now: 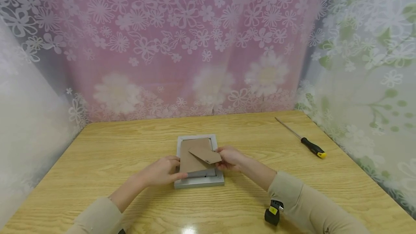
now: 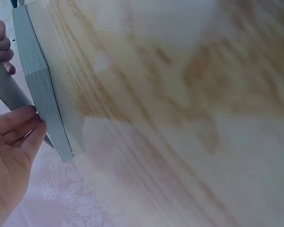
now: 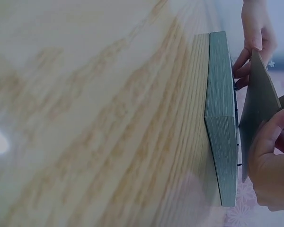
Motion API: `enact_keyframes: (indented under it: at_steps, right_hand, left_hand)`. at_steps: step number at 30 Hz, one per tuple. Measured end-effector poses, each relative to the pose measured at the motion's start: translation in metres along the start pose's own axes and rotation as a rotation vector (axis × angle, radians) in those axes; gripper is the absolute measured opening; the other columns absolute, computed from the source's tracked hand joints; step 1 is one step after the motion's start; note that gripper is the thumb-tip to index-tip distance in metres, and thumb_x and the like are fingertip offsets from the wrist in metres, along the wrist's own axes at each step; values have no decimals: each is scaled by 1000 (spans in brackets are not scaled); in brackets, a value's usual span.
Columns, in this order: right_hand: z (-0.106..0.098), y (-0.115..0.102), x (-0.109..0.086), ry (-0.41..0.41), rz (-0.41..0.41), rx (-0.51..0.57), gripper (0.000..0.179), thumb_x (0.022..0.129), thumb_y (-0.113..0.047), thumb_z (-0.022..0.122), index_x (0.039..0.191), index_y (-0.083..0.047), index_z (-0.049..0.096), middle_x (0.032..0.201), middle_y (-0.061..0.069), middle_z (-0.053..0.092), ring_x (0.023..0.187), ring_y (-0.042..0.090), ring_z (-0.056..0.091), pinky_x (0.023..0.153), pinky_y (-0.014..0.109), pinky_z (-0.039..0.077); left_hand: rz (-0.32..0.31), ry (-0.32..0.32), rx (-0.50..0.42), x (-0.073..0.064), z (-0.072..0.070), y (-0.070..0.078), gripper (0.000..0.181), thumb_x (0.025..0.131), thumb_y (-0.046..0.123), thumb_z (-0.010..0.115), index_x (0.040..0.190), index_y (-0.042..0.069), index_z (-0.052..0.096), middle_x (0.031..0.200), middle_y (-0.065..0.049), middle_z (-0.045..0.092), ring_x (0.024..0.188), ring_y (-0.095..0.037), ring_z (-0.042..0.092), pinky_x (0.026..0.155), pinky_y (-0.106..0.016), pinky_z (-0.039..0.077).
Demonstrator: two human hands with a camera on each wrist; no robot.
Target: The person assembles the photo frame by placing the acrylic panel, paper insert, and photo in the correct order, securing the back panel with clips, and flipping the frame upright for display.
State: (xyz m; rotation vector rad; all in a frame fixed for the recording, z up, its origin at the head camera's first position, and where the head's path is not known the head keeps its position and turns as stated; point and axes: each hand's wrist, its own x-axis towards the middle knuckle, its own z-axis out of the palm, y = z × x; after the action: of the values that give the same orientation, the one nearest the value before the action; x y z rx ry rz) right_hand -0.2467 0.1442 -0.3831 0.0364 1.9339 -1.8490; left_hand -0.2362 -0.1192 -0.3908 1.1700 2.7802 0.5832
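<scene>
A silver-grey picture frame lies on the table with its back up. Over its opening is a brown backing board with a fold-out stand leg angled across it. My left hand pinches the board's left side near the close corner, thumb on top. At the opposite side, my right hand grips the board by its edge, close to the stand leg. From the right wrist view, the board is tilted and lifted off the frame, with a gap showing between them.
A screwdriver with a black and yellow handle lies at the table's right side. Floral curtains hang behind and beside the wooden table. A black strap device hangs below the right sleeve.
</scene>
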Motion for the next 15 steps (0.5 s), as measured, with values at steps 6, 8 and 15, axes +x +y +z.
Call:
enact_keyframes:
  at_steps: [6, 8, 15]
  right_hand:
    - [0, 0, 1, 45, -9, -17, 25, 93, 3, 39, 118, 5, 41, 84, 14, 56, 54, 11, 51, 45, 15, 45]
    - [-1, 1, 1, 55, -17, -26, 21, 95, -1, 40, 114, 5, 45, 88, 15, 57, 60, 13, 54, 48, 18, 47]
    - [-2, -1, -3, 55, -28, -129, 30, 97, -16, 46, 108, 10, 56, 93, 16, 60, 74, 20, 61, 64, 32, 56]
  left_hand:
    - [-18, 3, 18, -1, 0, 1, 66, 91, 53, 49, 114, -8, 60, 126, -22, 53, 118, -36, 49, 94, -45, 44]
    - [-21, 1, 24, -1, 0, 1, 66, 91, 53, 49, 114, -7, 60, 126, -22, 52, 118, -36, 48, 95, -45, 43]
    - [-18, 7, 42, -1, 1, 1, 66, 91, 53, 48, 115, -7, 60, 127, -23, 52, 118, -36, 48, 95, -45, 43]
